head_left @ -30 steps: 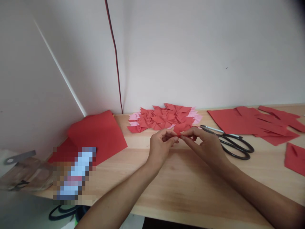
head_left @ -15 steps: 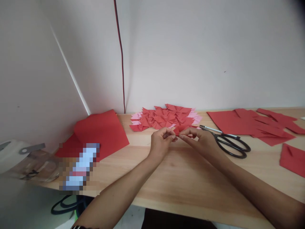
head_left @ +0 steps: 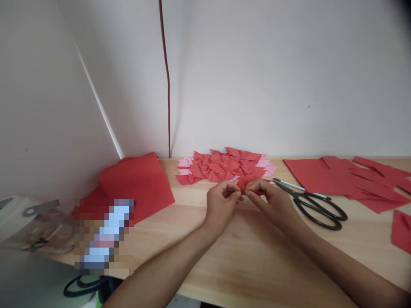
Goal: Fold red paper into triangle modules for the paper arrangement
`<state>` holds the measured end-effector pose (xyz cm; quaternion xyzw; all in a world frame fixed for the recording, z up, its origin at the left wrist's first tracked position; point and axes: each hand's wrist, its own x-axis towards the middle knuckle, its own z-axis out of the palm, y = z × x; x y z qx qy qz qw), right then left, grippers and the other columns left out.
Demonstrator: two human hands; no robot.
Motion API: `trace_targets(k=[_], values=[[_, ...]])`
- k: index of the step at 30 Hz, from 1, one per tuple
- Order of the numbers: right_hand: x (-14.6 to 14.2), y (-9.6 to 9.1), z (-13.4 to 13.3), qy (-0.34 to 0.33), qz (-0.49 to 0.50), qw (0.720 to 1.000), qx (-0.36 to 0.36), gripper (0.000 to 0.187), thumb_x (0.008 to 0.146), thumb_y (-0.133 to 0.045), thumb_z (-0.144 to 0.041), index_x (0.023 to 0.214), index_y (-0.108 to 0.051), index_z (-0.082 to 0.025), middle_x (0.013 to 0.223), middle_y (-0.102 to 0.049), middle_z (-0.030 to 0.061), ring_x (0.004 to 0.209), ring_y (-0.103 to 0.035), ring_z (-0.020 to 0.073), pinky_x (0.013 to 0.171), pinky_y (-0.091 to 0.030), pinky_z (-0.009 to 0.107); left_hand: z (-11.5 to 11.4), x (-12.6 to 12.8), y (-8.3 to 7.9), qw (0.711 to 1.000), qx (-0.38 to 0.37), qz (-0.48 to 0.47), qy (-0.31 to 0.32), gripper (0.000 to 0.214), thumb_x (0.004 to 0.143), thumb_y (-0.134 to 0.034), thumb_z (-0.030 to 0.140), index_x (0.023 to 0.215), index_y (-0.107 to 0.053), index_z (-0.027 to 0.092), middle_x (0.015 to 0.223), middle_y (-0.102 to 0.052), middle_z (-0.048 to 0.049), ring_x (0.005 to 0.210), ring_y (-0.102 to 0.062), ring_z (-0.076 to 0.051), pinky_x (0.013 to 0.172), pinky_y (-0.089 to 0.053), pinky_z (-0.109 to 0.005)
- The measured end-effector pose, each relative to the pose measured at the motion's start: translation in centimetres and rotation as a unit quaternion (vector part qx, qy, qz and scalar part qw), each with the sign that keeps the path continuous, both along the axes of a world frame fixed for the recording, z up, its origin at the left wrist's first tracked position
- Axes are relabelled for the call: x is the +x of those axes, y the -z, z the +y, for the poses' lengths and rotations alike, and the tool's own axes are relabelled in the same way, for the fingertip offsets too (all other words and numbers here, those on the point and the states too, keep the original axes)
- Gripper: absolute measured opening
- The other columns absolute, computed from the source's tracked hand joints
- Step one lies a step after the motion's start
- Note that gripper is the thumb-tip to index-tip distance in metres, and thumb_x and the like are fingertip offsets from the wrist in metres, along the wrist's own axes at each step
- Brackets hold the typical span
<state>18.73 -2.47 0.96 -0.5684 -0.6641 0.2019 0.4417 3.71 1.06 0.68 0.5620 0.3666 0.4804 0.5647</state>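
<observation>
My left hand [head_left: 221, 201] and my right hand [head_left: 271, 199] meet over the middle of the wooden table [head_left: 250, 252]. Both pinch a small folded piece of red paper [head_left: 246, 184] between thumb and fingertips, the fingers curled around it. Most of the piece is hidden by my fingers. Just behind my hands lies a pile of folded red and pink paper pieces [head_left: 226, 166] against the wall.
Black-handled scissors [head_left: 313, 201] lie right of my right hand. Red paper sheets and strips [head_left: 349, 177] cover the far right. A large red sheet [head_left: 135, 184] lies at the left, beside a blurred object [head_left: 104, 235] and a plastic bag [head_left: 35, 226]. A dark cable [head_left: 167, 81] runs down the wall.
My hands stayed together on the red paper piece, the fingers shifting slightly. The view moved a little, so everything sits lower in the picture.
</observation>
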Motion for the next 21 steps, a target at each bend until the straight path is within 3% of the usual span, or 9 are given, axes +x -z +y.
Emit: trace_targets(k=[21], values=[[-0.40,0.26,0.20,0.013,-0.007,1.000,0.001,0.009,0.085,-0.053,-0.025,0.077,-0.056,-0.021,0.080,-0.066,0.0023,0.073,-0.058,0.0171,0.068,-0.043,0.030,-0.02,0.28,0.25,0.998,-0.054,-0.043,-0.011,0.005,0.067,-0.065,0.013,0.070,-0.060,0.013,0.065,-0.063,0.0003,0.058,-0.063,-0.011,0.062,-0.052,-0.024]])
